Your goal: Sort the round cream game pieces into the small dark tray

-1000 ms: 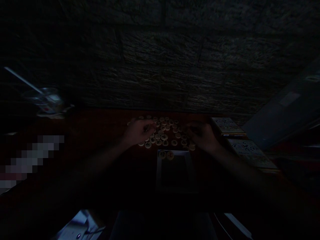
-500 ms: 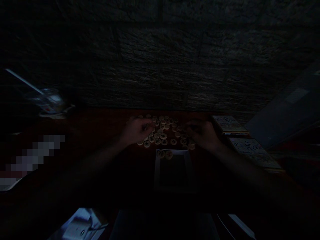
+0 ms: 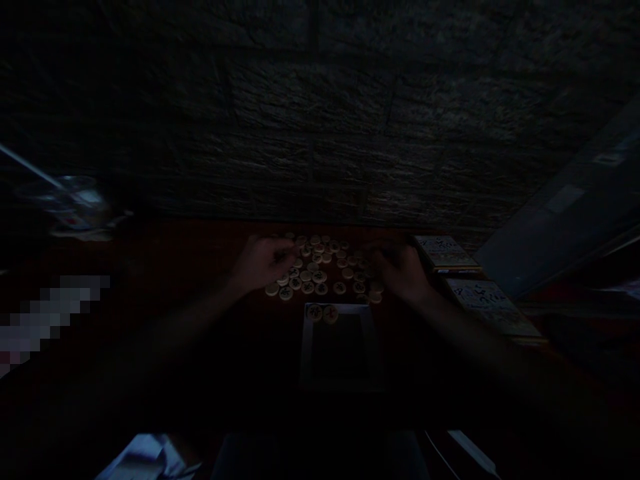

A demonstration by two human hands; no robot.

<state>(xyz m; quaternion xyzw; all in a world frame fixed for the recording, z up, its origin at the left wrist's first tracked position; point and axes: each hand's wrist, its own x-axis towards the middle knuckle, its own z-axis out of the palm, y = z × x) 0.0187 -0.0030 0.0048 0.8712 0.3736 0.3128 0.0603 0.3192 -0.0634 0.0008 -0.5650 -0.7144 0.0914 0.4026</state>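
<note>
Shifted leftward in view, hands (image 3: 255, 263), apart, grip unclear, flank pieces (image 3: 319, 276) between tray edge (image 3: 350, 309) and wall (image 3: 320, 100).

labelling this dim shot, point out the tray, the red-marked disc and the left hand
tray (image 3: 353, 309), head view, far rim
red-marked disc (image 3: 331, 314), head view, upper face
left hand (image 3: 259, 262), head view, thumb side

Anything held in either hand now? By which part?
Cannot tell. Left hand and right hand are curled by the round pieces, but it's too dark to see whether either holds one.
</note>
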